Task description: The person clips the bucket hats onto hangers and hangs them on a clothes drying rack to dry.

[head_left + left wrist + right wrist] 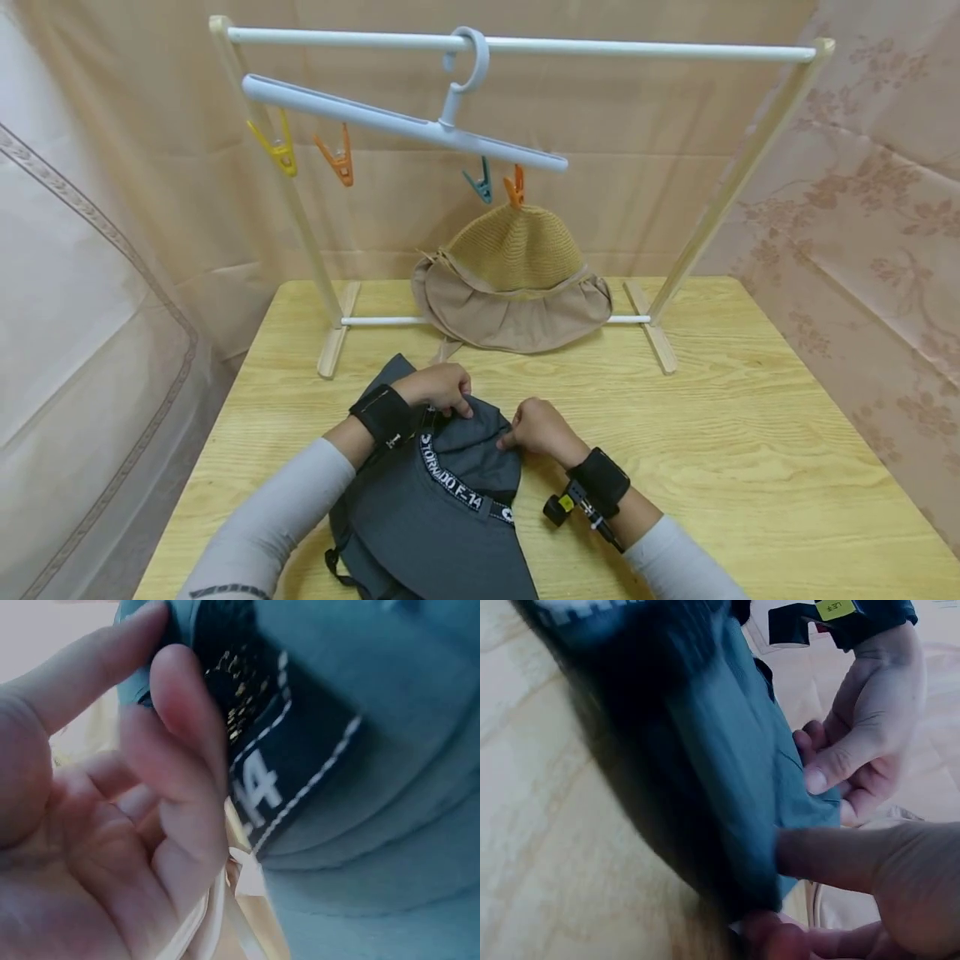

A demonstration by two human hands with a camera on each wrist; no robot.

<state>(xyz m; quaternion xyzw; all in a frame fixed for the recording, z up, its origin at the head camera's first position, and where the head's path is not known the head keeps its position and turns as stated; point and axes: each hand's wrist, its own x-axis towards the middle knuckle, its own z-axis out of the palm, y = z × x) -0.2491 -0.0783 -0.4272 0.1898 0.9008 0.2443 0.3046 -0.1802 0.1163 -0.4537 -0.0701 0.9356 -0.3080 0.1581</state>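
A dark grey bucket hat [442, 517] with a black band lettered in white lies on the wooden table [750, 433] in front of me. My left hand [438, 390] grips the top of its crown, fingers curled over the fabric. My right hand [536, 429] pinches the crown's right side. In the left wrist view, my left hand's fingers [187, 720] curl against the band of the grey hat [360, 787]. In the right wrist view, my right thumb [832, 859] presses the grey hat's [727, 772] edge, and the left hand [862, 742] holds the same fold.
A white-railed wooden rack [637, 48] stands at the table's back. A pale blue hanger [405, 125] on it carries several coloured clips; an orange clip [514, 187] holds a straw-and-tan hat [513, 283]. Curtains surround the table.
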